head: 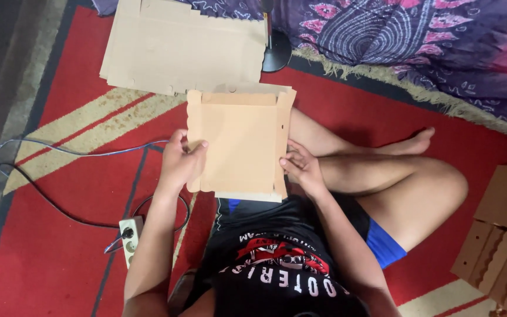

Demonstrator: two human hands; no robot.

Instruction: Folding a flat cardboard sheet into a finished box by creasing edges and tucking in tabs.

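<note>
I sit cross-legged on a red rug and hold a tan cardboard box blank over my lap. Its side flaps are partly folded up, and the left edge is scalloped. My left hand grips the left flap, thumb on top. On the opposite side my right hand pinches the right flap near its lower corner. Both hands are closed on the cardboard.
A stack of flat cardboard blanks lies on the rug ahead. Folded cardboard boxes stand at the right. A power strip with cables lies at the left. A black lamp base and a purple patterned cloth are at the back.
</note>
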